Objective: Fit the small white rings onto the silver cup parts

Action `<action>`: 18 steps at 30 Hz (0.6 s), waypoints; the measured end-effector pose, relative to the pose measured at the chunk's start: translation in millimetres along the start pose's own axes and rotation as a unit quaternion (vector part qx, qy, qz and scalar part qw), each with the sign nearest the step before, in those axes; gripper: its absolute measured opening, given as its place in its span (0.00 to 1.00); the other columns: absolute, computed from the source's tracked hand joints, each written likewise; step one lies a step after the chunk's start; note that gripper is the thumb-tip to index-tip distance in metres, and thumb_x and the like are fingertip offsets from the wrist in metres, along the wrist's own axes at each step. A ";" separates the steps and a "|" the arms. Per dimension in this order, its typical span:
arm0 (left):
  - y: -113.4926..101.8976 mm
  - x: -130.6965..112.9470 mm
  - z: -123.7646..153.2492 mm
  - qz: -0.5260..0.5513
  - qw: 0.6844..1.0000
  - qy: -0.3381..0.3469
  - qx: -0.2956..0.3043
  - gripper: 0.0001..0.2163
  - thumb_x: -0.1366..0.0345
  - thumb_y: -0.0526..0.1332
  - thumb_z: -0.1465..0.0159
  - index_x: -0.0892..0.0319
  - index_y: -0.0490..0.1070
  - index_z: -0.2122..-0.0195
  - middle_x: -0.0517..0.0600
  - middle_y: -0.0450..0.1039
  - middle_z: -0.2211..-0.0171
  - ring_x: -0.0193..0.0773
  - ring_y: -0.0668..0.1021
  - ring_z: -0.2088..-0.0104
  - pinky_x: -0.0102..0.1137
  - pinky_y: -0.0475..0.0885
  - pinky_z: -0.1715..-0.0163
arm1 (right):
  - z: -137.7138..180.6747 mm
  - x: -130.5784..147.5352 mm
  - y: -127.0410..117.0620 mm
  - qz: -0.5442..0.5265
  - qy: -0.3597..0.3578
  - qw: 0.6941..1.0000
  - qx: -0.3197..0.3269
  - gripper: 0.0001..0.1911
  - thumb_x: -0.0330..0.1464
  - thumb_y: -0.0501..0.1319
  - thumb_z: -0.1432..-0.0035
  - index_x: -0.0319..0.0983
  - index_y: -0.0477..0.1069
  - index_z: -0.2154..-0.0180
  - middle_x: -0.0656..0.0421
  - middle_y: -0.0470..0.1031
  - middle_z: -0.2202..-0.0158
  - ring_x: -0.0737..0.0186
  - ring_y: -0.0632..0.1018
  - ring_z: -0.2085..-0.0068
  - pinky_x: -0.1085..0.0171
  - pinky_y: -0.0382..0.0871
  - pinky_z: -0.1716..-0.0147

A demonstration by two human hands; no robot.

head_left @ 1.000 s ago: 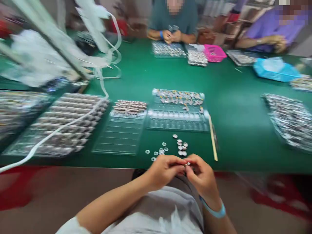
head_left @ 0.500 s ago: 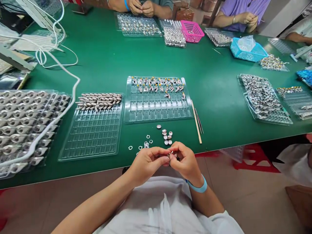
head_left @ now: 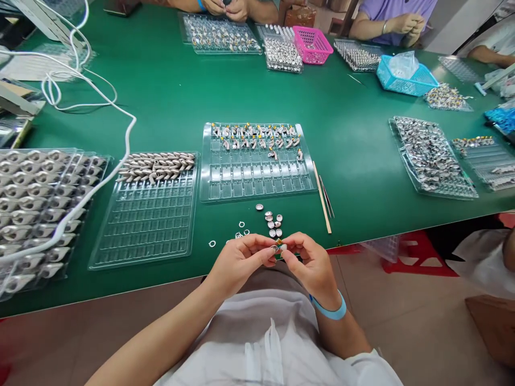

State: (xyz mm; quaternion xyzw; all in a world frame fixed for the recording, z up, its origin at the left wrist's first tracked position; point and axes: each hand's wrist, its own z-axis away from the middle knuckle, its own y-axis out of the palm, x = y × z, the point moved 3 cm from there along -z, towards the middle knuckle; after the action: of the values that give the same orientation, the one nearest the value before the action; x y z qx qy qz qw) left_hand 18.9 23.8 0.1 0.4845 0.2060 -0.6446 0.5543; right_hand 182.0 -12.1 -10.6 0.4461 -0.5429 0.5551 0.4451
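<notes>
My left hand [head_left: 240,262] and my right hand [head_left: 311,266] meet at the near edge of the green table [head_left: 173,102], fingertips pinched together on one small silver part [head_left: 277,247]. Just beyond them lie loose round silver caps [head_left: 272,222] and small white rings [head_left: 240,230]. Past those sits a clear plastic tray [head_left: 257,179] with small parts filling its far rows. A second clear tray [head_left: 151,220] to the left holds a row of grey shells at its far end.
A wooden stick and tweezers [head_left: 323,197] lie right of the middle tray. Trays of silver shells [head_left: 36,198] and a white cable [head_left: 100,177] fill the left. More filled trays [head_left: 432,158] sit right. Other people's hands [head_left: 225,7], a pink basket [head_left: 313,45] and a blue basket [head_left: 408,80] are across.
The view swung down and sharpened from a blurred look ahead. My hands stay pinched together at the table edge, fingers shifting slightly on the small part.
</notes>
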 end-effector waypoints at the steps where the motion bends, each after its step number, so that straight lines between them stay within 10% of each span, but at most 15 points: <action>1: 0.0 0.3 0.2 -0.009 1.000 0.001 0.002 0.12 0.60 0.69 0.45 0.64 0.78 0.65 0.52 0.80 0.67 0.35 0.79 0.71 0.31 0.78 0.65 | 0.4 -0.5 0.2 0.002 0.000 1.000 -0.005 0.05 0.32 0.60 0.40 0.42 0.72 0.60 0.58 0.75 0.63 0.64 0.77 0.63 0.66 0.74 0.64; 18: 1.8 10.9 -3.9 0.058 0.997 0.026 0.033 0.12 0.65 0.71 0.48 0.62 0.75 0.64 0.49 0.76 0.70 0.36 0.78 0.67 0.32 0.76 0.63 | 8.2 -11.7 12.3 -0.148 0.029 0.988 -0.043 0.08 0.36 0.61 0.38 0.45 0.72 0.56 0.59 0.78 0.63 0.63 0.80 0.62 0.66 0.75 0.64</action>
State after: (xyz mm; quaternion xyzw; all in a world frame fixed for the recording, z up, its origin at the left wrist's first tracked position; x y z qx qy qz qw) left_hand 23.0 20.8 -10.4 0.5303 0.1705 -0.6051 0.5687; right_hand 172.4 -20.6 -24.5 0.4857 -0.4811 0.4721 0.5566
